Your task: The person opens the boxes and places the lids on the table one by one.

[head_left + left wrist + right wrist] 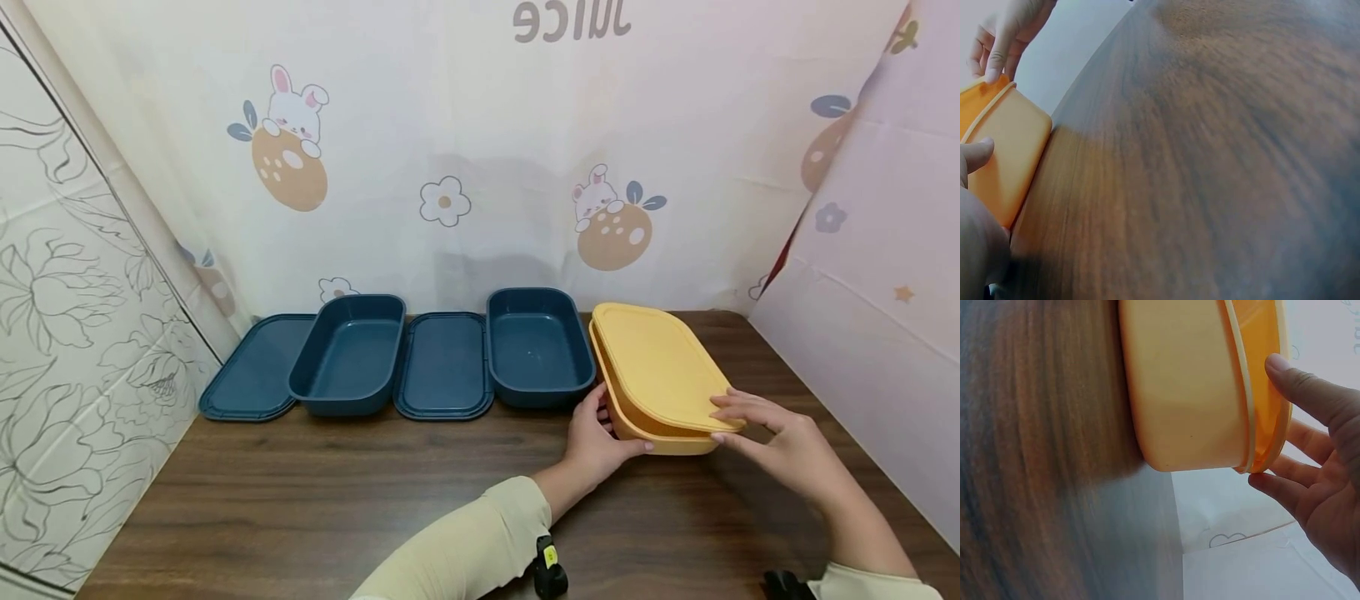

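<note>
At the right of the table stands a yellow food container (678, 446), with its matching yellow lid (660, 358) lying askew on top. A gap shows between lid and rim along the left and front sides. My left hand (596, 442) holds the container at its front left corner, thumb on the front wall and fingers on the left side. At the front right corner my right hand (787, 446) pinches the raised lid edge, the thumb below and fingers over the top. In the right wrist view, the right thumb (1300, 387) lies against the lid's underside.
Left of the yellow container are a dark blue container (540, 350), a flat blue lid (444, 362), a second blue container (348, 354) and another blue lid (258, 367). They line the back of the wooden table (337, 500), before a printed cloth (487, 125).
</note>
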A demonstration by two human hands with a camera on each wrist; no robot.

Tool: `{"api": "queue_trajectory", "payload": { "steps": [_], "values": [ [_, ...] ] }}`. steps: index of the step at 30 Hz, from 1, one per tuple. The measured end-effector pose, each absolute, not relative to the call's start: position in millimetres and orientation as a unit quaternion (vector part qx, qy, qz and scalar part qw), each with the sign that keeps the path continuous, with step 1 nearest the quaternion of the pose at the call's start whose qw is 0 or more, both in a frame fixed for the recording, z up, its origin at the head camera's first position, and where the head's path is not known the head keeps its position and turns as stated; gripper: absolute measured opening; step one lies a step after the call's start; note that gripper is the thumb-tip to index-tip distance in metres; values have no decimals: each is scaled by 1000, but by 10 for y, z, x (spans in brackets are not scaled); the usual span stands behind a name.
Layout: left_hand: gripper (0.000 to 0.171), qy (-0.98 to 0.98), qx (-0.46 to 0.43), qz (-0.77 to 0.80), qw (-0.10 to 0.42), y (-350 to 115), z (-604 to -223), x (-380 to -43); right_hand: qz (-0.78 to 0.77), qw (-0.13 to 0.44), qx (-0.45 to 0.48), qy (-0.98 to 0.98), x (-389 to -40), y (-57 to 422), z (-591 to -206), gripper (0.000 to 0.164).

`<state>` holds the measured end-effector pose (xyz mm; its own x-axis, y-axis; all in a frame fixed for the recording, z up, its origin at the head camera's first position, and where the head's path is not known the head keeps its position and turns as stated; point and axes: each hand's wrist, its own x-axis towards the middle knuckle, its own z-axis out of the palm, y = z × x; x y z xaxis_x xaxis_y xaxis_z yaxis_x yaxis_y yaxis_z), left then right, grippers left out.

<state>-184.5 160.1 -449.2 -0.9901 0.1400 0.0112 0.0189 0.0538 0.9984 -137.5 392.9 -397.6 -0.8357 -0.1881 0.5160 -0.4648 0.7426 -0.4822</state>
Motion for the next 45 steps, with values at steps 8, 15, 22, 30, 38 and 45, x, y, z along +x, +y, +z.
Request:
{"api": "queue_trajectory", "payload": {
  "steps": [8,15,22,30,38,45],
  "values": [
    [91,722,67,688,34,1590,-4500,-1837,303,268,198,-893,-1391,3912,-3947,45],
    [91,723,58,687,41,1589,-4497,-1835,287,293,210,-887,-1385,3888,-3906,50],
    [91,729,58,681,41,1594,-4506,-1842,296,297,209,-883,-1365,3876,-3881,52],
    [91,725,61,685,40,1601,-4515,-1848,311,298,205,-879,-1364,3899,-3881,54],
    [92,723,66,686,37,1598,-4510,-1845,322,301,202,-875,-1354,3902,-3875,53],
    [92,722,67,687,37,1597,-4502,-1847,335,297,191,-873,-1361,3925,-3880,48]
  ]
}}
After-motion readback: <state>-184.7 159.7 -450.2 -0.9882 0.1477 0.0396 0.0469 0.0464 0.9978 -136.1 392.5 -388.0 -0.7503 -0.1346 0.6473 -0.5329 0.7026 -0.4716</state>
